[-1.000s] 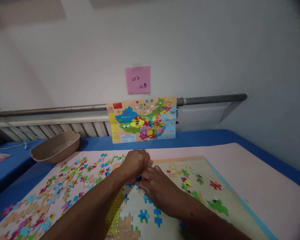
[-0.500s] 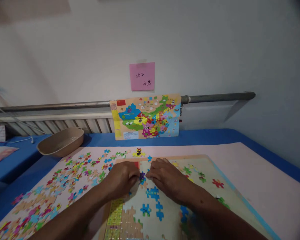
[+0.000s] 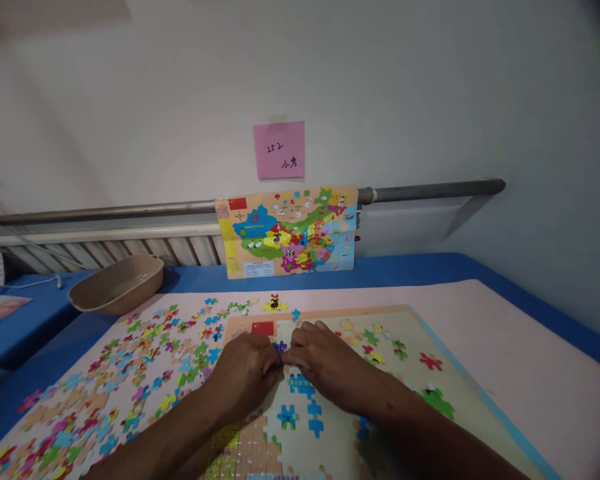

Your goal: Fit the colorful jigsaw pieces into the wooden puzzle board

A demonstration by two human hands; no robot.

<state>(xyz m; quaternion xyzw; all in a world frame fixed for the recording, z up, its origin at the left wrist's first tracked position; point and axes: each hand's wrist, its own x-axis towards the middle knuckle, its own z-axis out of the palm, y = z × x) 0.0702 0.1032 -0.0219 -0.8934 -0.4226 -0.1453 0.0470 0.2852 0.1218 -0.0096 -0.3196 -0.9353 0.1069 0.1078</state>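
Head view: my left hand (image 3: 247, 373) and right hand (image 3: 325, 363) meet fingertip to fingertip on a small purple puzzle piece (image 3: 281, 347) — pinched between both, over the puzzle board (image 3: 460, 393). Loose pieces (image 3: 130, 373) lie left on the pink mat (image 3: 505, 347); reference map (image 3: 287, 231) leans against the wall.

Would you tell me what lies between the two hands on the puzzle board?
In the head view, a small purple piece sits between the left hand and right hand, pinched at their fingertips.
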